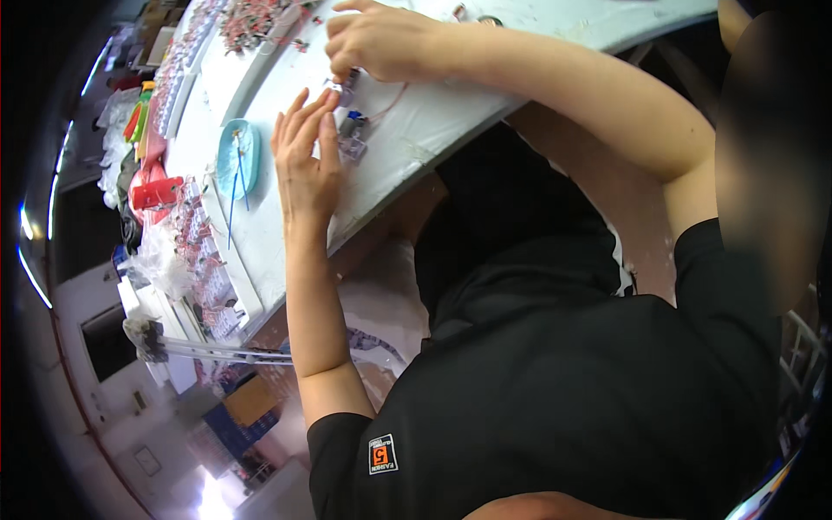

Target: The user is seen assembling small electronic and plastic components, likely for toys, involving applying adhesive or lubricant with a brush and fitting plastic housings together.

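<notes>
Small clear plastic housings (354, 149), one with a blue piece and a thin red wire (387, 106), lie near the front edge of the white table. My left hand (308, 165) rests beside them with fingers stretched out and apart, its fingertips against a small pale part at the far end of the row. Just beyond, my right hand (381, 42) is curled, with thumb and forefinger closed down at that same part. Whatever sits between those right fingertips is too small and too covered to make out.
On the left of the table (269, 186) stands a light blue dish (227, 156) with thin blue sticks in it. Trays of wired parts (204, 251) lie along the left edge. A heap of red-wired parts (251, 24) sits at the far side, near a red object (157, 192).
</notes>
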A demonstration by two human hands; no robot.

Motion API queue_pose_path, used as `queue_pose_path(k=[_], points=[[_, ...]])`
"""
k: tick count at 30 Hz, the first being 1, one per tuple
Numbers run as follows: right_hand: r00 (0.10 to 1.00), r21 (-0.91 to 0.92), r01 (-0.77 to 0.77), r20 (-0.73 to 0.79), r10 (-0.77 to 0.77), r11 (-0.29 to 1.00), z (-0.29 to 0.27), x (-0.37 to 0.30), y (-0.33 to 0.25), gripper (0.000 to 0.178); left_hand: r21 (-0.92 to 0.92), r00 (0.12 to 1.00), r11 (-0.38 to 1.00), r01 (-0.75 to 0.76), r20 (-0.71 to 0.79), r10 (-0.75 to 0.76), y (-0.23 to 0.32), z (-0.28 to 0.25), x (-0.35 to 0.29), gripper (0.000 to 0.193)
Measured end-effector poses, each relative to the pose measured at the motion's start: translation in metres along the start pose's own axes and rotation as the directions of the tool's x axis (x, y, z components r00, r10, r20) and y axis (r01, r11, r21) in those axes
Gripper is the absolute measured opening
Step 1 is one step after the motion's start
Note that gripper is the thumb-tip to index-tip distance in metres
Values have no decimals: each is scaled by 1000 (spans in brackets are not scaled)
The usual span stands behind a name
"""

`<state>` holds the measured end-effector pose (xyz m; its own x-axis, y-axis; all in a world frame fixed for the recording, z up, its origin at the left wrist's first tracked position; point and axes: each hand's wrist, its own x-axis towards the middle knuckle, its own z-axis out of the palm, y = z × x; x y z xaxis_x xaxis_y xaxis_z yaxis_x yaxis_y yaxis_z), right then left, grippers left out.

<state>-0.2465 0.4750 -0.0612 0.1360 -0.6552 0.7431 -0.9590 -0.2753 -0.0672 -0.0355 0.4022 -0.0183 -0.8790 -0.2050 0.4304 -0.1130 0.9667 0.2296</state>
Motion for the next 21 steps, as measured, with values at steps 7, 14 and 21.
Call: queue_pose_path(k=[7, 14, 21], points=[[998, 34, -56, -6, 56, 998, -10, 4, -6, 14, -68, 998, 996, 65, 17, -64, -5, 5, -8, 32], [988, 16, -149, 28, 149, 989, -2, 4, -8, 15, 40, 997, 996, 75, -27, -74, 3, 4, -8, 31], [981, 2, 11, 195, -11, 1000, -27, 8, -9, 15, -138, 990, 981, 136, 39, -132, -4, -7, 4, 23]])
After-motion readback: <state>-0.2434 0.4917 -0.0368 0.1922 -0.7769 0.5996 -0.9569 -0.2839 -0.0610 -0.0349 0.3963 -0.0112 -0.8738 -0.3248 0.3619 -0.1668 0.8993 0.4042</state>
